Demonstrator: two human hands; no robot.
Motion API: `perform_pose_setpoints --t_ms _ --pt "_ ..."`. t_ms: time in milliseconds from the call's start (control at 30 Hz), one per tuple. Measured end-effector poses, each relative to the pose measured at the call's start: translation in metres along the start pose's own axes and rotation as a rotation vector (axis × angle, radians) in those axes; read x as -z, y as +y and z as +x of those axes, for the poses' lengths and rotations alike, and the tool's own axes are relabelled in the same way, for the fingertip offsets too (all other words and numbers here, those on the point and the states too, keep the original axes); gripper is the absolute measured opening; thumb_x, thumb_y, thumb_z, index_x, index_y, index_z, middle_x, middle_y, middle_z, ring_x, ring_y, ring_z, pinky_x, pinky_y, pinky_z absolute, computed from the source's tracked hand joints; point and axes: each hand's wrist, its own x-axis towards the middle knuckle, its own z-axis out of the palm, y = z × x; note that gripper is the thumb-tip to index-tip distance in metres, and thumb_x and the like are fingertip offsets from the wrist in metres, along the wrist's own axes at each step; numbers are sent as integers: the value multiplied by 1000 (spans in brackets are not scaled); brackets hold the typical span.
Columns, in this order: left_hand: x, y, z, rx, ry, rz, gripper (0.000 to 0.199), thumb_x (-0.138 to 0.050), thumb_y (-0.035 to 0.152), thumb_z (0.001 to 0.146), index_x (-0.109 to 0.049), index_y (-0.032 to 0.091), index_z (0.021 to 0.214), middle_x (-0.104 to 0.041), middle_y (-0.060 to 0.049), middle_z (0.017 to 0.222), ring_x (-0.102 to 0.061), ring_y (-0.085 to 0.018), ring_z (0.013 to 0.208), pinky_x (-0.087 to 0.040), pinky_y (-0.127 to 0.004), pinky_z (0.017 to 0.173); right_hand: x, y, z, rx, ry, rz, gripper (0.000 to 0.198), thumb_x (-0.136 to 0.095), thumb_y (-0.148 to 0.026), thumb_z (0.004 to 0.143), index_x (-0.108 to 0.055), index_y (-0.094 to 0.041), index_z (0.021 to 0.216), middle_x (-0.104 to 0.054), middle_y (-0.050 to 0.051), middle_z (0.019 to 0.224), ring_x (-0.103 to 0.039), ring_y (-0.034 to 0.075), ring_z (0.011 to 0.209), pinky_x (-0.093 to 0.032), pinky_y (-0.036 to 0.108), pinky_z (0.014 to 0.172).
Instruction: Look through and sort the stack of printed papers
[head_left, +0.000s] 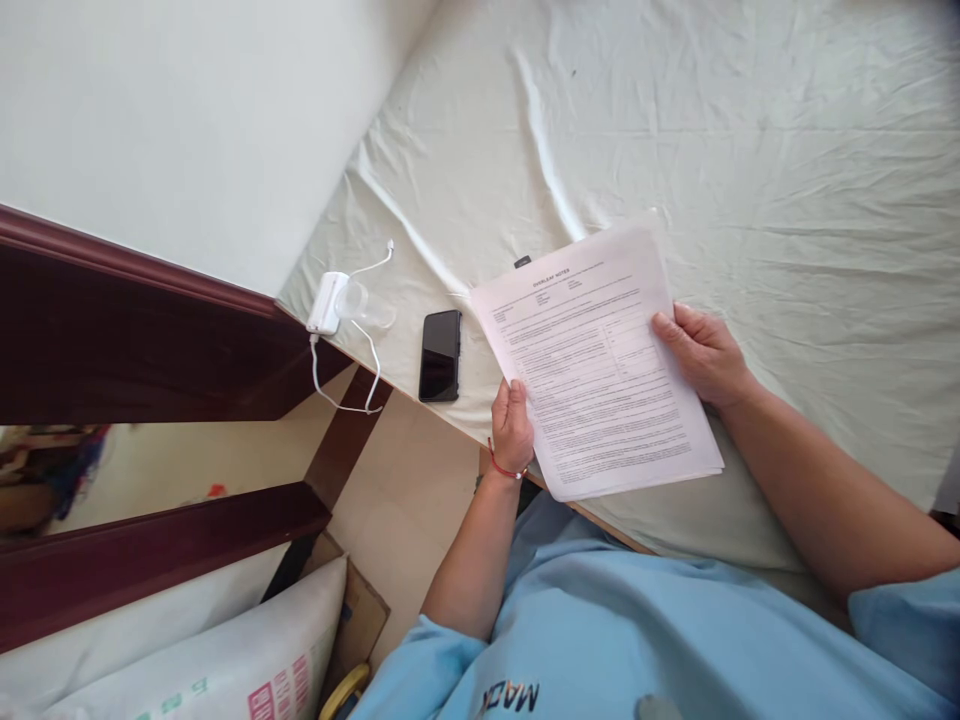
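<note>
A stack of printed paper sheets is held tilted above the cloth-covered surface, its top page headed "OVERLEAF NOTES". My left hand grips the lower left edge, thumb on the front, with a red string round the wrist. On the right edge my right hand is closed, thumb over the page and the other fingers behind it. A small black object pokes out past the top edge of the sheets; most of it is hidden. Left of the papers a black smartphone lies flat.
A pale wrinkled cloth covers the surface. Near its left corner are a white charger with a looping cable and a clear plastic cup. Dark red wooden rails stand at left, with a printed white sack below.
</note>
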Motion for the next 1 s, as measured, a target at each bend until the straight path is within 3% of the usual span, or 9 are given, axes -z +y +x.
perform_pose_setpoints --t_ms 1000 --pt "2 -1 0 -25 12 38 46 -62 60 101 -75 21 122 -77 -9 125 -70 -25 124 -51 -39 114 1 0 1 -7 -22 -15 42 -70 -67 92 -77 -28 106 -74 3 84 -70 23 71 -57 35 57"
